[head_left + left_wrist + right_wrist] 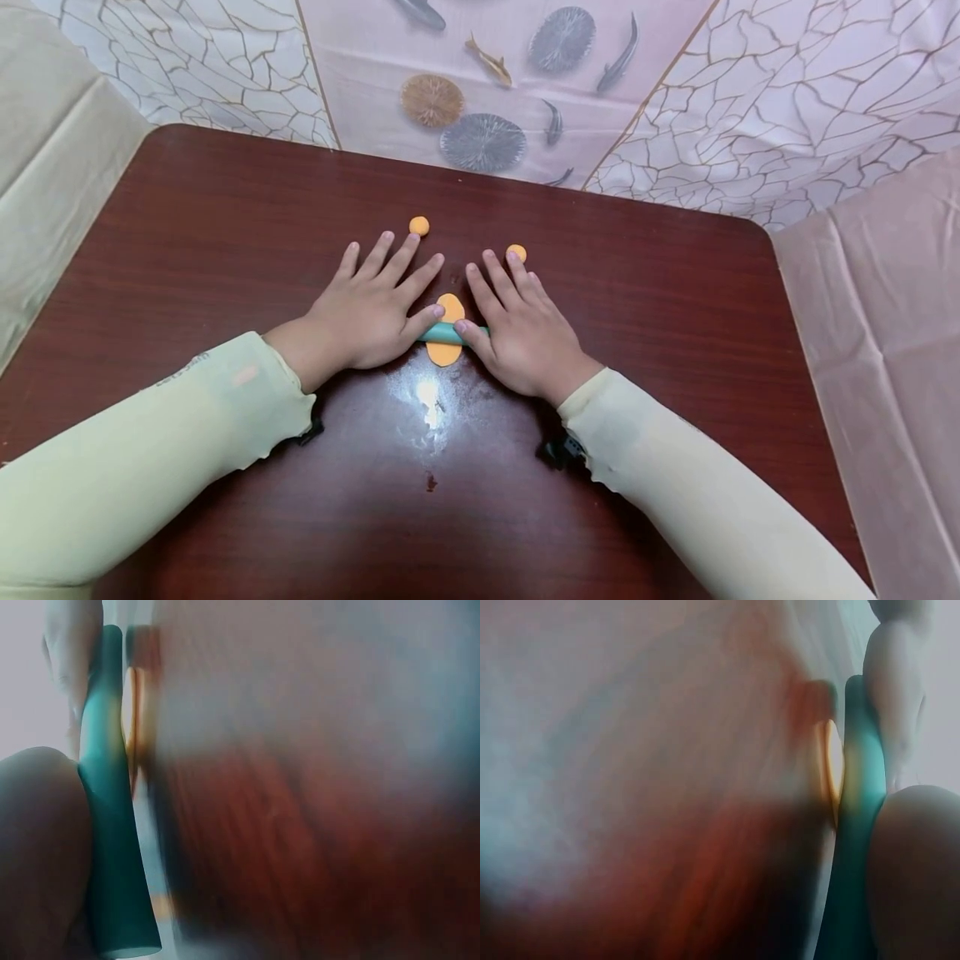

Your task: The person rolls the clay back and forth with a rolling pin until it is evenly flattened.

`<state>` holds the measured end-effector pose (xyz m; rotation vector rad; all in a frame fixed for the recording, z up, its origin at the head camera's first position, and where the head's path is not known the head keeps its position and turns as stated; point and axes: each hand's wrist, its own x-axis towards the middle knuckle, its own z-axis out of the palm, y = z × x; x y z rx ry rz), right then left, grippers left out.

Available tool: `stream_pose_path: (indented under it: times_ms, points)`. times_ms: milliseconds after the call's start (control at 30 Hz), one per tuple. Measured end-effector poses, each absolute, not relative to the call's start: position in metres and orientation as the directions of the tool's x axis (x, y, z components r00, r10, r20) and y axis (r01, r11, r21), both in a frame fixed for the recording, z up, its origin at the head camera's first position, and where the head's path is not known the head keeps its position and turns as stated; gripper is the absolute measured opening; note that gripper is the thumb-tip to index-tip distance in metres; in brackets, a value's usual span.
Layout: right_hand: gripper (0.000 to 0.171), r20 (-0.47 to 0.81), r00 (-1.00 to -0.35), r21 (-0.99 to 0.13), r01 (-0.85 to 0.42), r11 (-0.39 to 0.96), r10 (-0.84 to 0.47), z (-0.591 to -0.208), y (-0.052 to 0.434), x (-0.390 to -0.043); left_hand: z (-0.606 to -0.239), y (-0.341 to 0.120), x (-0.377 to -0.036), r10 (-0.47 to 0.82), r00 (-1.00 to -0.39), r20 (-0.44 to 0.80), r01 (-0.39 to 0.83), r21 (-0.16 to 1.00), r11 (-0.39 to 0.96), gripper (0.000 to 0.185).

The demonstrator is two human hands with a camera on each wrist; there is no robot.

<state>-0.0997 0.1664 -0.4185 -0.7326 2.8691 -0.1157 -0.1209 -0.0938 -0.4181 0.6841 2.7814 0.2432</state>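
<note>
Head view shows both of your hands flat on the desk [225, 250], fingers straight and spread, pressing down on a green roller [444, 334]. Your left hand [371, 312] covers the roller's left end and your right hand [517, 329] covers its right end, so only a short piece of roller shows between your thumbs. Neither hand curls round it; the palms and thumbs rest on top.

Under that bare piece lies a flattened orange dough oval [447, 330], sticking out both ahead of the roller and behind it, between your two thumbs. One small orange ball [419, 226] sits just beyond your left fingertips, and a second ball [516, 252] touches or nearly touches the tips of your right fingers.

Left wrist view is blurred but shows the roller [112, 825] against your palm, with the dough's thin edge [130, 712] squeezed between roller and desk. Right wrist view shows the same: roller [859, 825] under your palm, dough edge [832, 772] beside it.

A shiny smear [427, 400] marks the desk just behind your thumbs.
</note>
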Motion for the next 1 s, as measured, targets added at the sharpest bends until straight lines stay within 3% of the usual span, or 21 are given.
stream_pose_path:
  times_ms: [233,567,1000]
  points:
    - [0.088,-0.142,-0.846,-0.124,-0.5,0.857,-0.515,-0.419,0.17,-0.09,-0.418,-0.094,-0.111,0.502,-0.835,-0.225,0.452,0.237,0.86,0.08]
    - [0.11,-0.102,-0.816,-0.097,-0.561,0.822,-0.569,-0.423,0.171,-0.075,-0.416,-0.097,-0.093,0.515,-0.83,-0.215,0.464,0.246,0.851,0.095]
    - [0.112,-0.108,-0.795,-0.059,-0.595,0.802,-0.597,-0.421,0.172,-0.057,-0.412,-0.097,-0.075,0.531,-0.809,-0.251,0.481,0.237,0.844,0.1]
